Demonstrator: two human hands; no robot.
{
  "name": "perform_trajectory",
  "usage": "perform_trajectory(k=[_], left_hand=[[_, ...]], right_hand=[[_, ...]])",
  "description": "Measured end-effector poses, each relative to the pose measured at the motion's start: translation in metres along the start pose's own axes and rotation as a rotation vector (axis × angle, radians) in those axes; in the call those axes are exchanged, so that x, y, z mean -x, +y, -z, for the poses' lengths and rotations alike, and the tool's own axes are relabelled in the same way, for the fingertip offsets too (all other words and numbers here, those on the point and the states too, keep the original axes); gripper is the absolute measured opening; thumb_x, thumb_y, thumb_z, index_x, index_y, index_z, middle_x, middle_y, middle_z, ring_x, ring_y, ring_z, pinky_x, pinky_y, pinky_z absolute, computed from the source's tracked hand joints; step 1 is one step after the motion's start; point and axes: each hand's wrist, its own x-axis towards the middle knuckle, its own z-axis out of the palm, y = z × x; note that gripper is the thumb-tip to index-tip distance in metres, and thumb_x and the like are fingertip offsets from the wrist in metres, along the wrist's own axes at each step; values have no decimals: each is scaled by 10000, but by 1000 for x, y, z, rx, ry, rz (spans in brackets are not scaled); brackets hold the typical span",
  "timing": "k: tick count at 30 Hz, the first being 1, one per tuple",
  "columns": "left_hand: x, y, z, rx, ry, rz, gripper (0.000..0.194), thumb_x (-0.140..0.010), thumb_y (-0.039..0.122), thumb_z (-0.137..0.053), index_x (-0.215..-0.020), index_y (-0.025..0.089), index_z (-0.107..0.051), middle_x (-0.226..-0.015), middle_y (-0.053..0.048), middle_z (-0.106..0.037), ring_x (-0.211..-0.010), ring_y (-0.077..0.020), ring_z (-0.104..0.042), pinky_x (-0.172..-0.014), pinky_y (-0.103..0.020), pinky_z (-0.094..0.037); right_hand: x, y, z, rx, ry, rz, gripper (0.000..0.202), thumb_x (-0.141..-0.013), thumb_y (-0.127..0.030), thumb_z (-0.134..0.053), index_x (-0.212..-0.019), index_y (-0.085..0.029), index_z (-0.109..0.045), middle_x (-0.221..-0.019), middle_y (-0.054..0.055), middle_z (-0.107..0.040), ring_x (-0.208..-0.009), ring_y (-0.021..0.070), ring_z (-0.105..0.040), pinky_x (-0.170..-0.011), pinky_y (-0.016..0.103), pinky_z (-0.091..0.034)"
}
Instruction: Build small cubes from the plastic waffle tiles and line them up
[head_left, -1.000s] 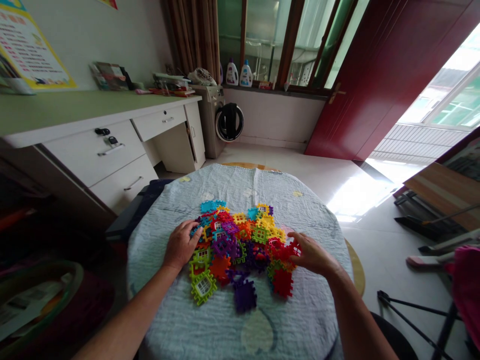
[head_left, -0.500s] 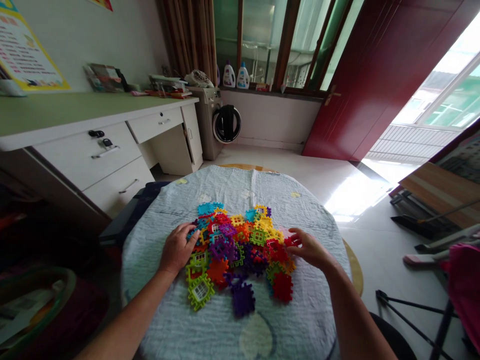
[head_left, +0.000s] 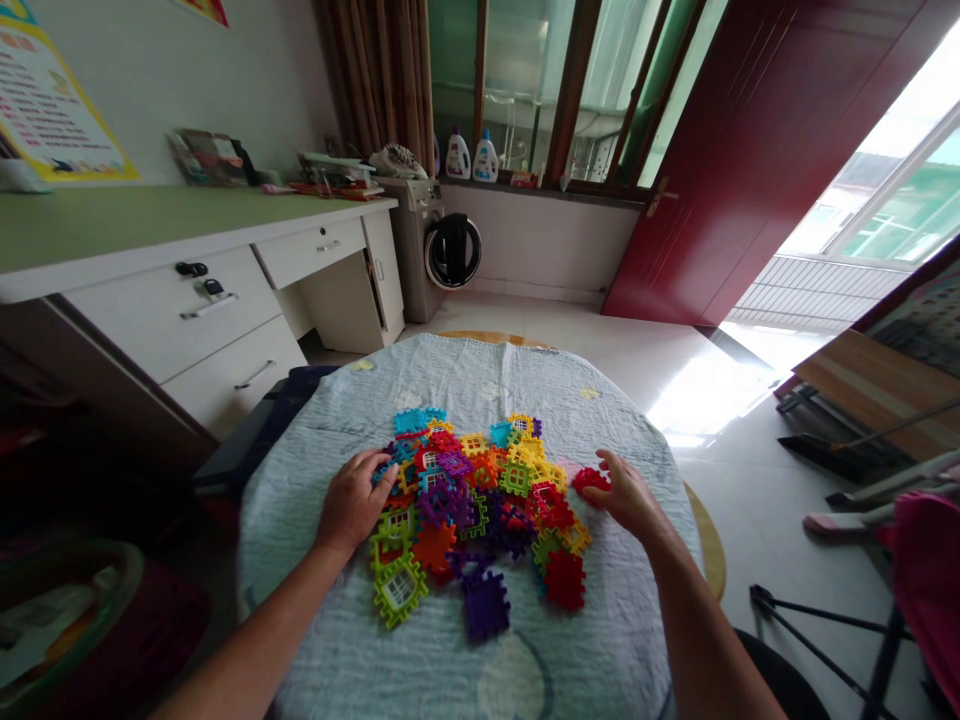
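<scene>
Shifted since the earlier frame: right hand, drawn outward, with a red interlocking tile now just clear of the heap's right edge. Thumb laid on that tile, fingers spread behind; cannot tell whether gripped or only touched. Left hand in its former place, fingers loosely curled against the heap's left side, next to blue pieces; cannot tell whether holding any. Between both hands, a heap of plastic interlocking tiles with notched edges, some solid, some window-framed, in purple, green, orange, yellow, red and blue.

At far left, a yellow-bordered wall poster with rows of printed characters, too small to read. On the windowsill, white detergent bottles, one purple-capped, one blue-capped, labels illegible.

Under the heap, a rounded table draped in crinkled pale blue cloth with faint patches. Beyond, a green-topped desk with white drawers, a front-loading washing machine with round door open, brown curtain, dark red door standing open, sunlight across pale floor tiles.
</scene>
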Motion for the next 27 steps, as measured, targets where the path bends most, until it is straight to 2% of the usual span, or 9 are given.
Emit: perform_trajectory(k=[2,7,11,16,20,22,27], left_hand=[[0,-1,0,-3,4,1,382,-896,524,-428,-969,215,-640,-1069,-104,-676,-1044,-271,-622,-983,-437,-485],[0,-1,0,-6,7,-7,372,-897,514,-436,-966,215,-645,-1068,-103,-677,-1044,-271,-627,-978,-436,-490],[0,-1,-1,1,13,-6,376,-892,516,-439,-956,211,-649,-1055,-104,-682,-1031,-273,-635,-966,-438,-497],[0,-3,-2,3,14,0,372,-890,513,-445,-959,209,-647,-1066,-106,-682,-1040,-275,-632,-968,-444,-495],[0,-3,-1,8,6,-1,379,-890,514,-447,-965,201,-648,-1062,-106,-680,-1036,-271,-634,-965,-440,-497],[0,-3,0,8,2,-2,386,-892,514,-444,-968,195,-648,-1061,-107,-680,-1035,-271,-634,-962,-442,-498],[0,-2,0,6,0,1,395,-896,512,-438,-970,188,-651,-1061,-106,-682,-1033,-269,-635,-963,-441,-497]], right_hand=[[0,0,-3,22,-8,11,645,-690,-368,-654,-1292,-166,-536,-1132,134,-657,-1044,285,-611,-907,409,-454],[0,-5,-2,49,-64,26,606,-688,-289,-608,-1271,-138,-539,-1033,108,-665,-966,251,-621,-889,377,-466],[2,-7,-1,5,-80,29,621,-706,-305,-595,-1306,-167,-513,-1014,81,-647,-927,231,-618,-855,353,-475],[6,-11,-6,93,-69,15,683,-678,-243,-616,-1347,-162,-502,-1065,116,-598,-990,259,-562,-921,375,-428],[6,-16,-7,122,-105,21,634,-693,-228,-608,-1318,-150,-533,-1065,120,-586,-994,263,-529,-935,370,-398],[5,-18,-5,132,-85,30,611,-707,-227,-608,-1308,-147,-539,-1084,121,-579,-999,262,-512,-925,359,-393],[2,-24,1,319,84,-22,511,-756,-152,-572,-1267,-160,-567,-1157,122,-558,-1032,268,-481,-905,343,-367]])
